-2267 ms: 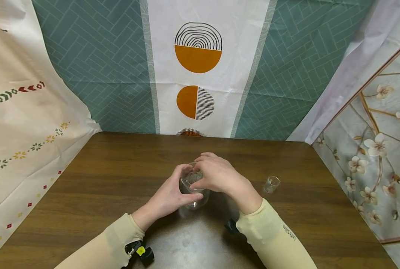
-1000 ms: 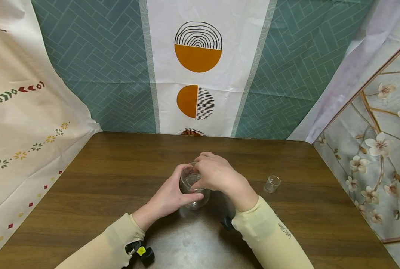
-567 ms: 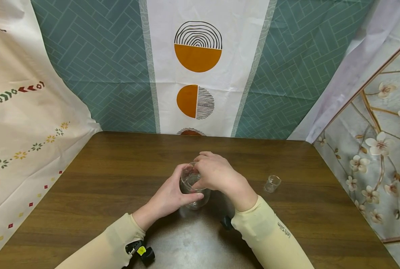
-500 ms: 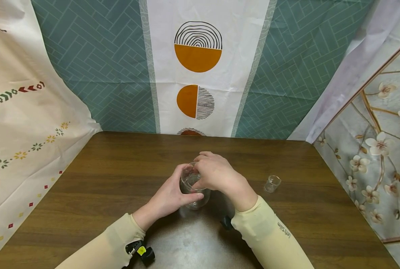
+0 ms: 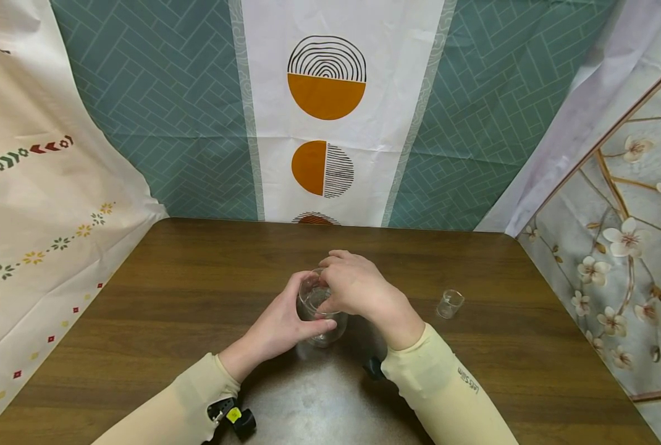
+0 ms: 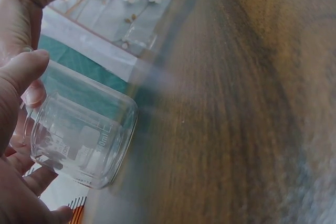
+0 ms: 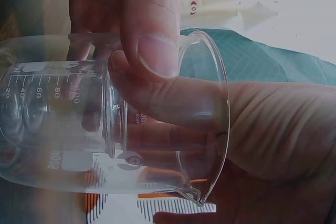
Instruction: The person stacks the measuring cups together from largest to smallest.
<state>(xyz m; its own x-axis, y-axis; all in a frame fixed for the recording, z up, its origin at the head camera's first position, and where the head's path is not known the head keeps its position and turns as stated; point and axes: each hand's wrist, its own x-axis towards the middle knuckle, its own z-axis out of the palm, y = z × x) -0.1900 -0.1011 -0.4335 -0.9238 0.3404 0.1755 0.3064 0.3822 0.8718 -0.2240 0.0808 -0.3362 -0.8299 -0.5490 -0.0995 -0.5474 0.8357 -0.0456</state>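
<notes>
Inner beaker (image 5: pixel 317 300) partly behind right hand (image 5: pixel 358 284)

Brown wood-grain table (image 5: pixel 197 266) holds a small clear glass beaker (image 5: pixel 450 305) toward the right, teal herringbone-print cloth (image 5: pixel 164 111) hangs behind with white centre panel (image 5: pixel 344 131) of half-striped orange circles (image 5: pixel 326 99), cream cloth (image 5: pixel 36 210) with flower-and-chevron print at left, pale blossom-branch-print cloth (image 5: pixel 608 303) at right.
</notes>
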